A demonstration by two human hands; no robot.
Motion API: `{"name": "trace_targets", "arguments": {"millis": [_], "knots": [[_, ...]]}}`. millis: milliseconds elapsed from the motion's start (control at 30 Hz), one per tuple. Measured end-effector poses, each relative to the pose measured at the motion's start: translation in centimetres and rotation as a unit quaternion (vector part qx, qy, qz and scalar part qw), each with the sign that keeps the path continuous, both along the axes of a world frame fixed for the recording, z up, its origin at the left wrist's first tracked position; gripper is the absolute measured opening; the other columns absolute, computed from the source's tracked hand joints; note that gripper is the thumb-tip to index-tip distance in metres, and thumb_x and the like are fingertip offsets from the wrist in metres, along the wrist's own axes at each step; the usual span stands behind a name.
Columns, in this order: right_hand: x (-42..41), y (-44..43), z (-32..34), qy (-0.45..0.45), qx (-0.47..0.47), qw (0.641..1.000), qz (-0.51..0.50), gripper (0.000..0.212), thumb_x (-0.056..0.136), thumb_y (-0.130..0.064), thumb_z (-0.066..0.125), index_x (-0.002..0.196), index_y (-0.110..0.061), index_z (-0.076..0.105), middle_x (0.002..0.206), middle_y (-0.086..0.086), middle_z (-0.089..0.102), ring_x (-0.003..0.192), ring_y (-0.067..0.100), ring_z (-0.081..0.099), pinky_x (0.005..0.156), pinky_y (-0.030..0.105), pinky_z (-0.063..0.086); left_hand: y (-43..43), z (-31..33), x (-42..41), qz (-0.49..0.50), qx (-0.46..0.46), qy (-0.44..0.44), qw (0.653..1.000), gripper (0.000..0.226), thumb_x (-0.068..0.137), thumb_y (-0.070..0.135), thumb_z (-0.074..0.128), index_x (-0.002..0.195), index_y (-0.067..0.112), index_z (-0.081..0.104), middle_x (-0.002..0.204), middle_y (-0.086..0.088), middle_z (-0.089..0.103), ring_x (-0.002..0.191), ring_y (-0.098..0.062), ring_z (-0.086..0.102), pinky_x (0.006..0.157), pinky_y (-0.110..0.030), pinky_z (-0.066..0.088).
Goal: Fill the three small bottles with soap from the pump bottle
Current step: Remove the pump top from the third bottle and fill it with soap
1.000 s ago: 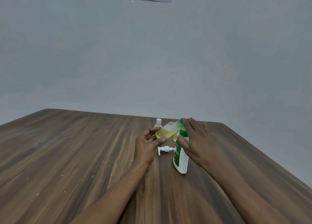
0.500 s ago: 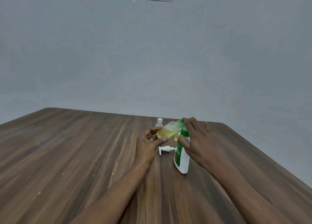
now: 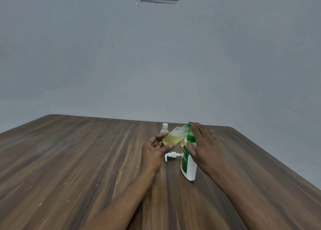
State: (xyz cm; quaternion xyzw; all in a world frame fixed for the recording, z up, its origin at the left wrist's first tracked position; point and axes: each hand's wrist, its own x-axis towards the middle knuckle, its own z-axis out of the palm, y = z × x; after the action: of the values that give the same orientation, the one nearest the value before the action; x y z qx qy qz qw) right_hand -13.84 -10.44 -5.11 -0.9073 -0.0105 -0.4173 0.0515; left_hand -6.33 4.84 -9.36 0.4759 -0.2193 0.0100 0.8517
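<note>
BLOCKED: white plastic pump head [image 3: 171,156] at 9 o'clock of white-green soap bottle [image 3: 189,169]; capped clear small bottle [image 3: 164,128] at 11 | FREE: brown wooden tabletop [image 3: 78,160], 8 o'clock

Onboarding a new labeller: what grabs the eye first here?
The left hand holds a small bottle tilted, half full of yellow soap, neck by the top of the pump bottle, which the right hand grips mid-table. The pump head lies loose on the table between the hands; a capped bottle stands behind.
</note>
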Motion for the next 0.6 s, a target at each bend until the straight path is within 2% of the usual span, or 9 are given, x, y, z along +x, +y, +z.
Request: {"name": "trace_targets", "arguments": {"millis": [133,233,367,467,533,600], "knots": [[0.1,0.1,-0.4,0.009,0.034,0.999,0.020,0.065,0.084,-0.029,0.057,0.146,-0.012,0.043,0.143,0.005,0.050,0.129,0.023,0.050,0.107,0.054,0.040,0.2,-0.2,0.1,0.001,0.004,-0.003,1.000,0.040,0.078,-0.015,0.074,0.114,0.001,0.066,0.114,-0.011,0.075,0.103,-0.020,0.073,0.075,-0.023,0.058],[0.2,0.0,-0.6,0.000,0.059,0.998,0.030,0.063,0.087,-0.025,0.062,0.145,-0.012,0.044,0.144,0.005,0.049,0.126,0.024,0.052,0.104,0.051,0.044,0.2,-0.3,0.1,0.003,0.009,-0.004,1.000,0.040,0.078,-0.015,0.073,0.115,0.000,0.066,0.115,-0.012,0.074,0.104,-0.022,0.073,0.075,-0.023,0.058],[0.4,0.2,-0.7,-0.009,0.030,0.999,0.006,0.059,0.084,-0.035,0.048,0.137,-0.010,0.051,0.131,0.005,0.057,0.112,0.026,0.058,0.095,0.048,0.049,0.3,-0.3,0.1,0.011,0.013,-0.003,1.000,0.040,0.078,-0.014,0.074,0.115,0.000,0.066,0.115,-0.012,0.074,0.103,-0.021,0.073,0.077,-0.022,0.058],[0.8,0.2,-1.1,-0.034,0.007,0.999,-0.006,0.054,0.082,-0.028,0.058,0.132,-0.008,0.055,0.124,0.008,0.061,0.108,0.025,0.056,0.092,0.049,0.052,0.6,-0.3,0.1,0.015,0.019,-0.007,1.000,0.041,0.079,-0.015,0.073,0.116,-0.002,0.065,0.116,-0.012,0.074,0.101,-0.017,0.073,0.077,-0.021,0.058],[0.9,0.1,-1.2,-0.038,0.001,0.999,-0.007,0.057,0.080,-0.026,0.063,0.133,-0.008,0.053,0.126,0.009,0.060,0.110,0.022,0.052,0.092,0.050,0.053,0.6,-0.2,0.0,0.015,0.020,-0.009,1.000,0.041,0.079,-0.015,0.073,0.116,-0.002,0.065,0.116,-0.012,0.074,0.100,-0.016,0.074,0.078,-0.021,0.058],[0.9,-0.1,-1.1,-0.022,-0.006,1.000,-0.009,0.061,0.082,-0.030,0.060,0.138,-0.010,0.048,0.133,0.008,0.057,0.115,0.024,0.055,0.094,0.049,0.051,0.6,-0.1,0.0,0.014,0.017,-0.010,1.000,0.041,0.078,-0.016,0.073,0.116,-0.002,0.065,0.116,-0.012,0.074,0.100,-0.016,0.074,0.077,-0.021,0.058]]}}
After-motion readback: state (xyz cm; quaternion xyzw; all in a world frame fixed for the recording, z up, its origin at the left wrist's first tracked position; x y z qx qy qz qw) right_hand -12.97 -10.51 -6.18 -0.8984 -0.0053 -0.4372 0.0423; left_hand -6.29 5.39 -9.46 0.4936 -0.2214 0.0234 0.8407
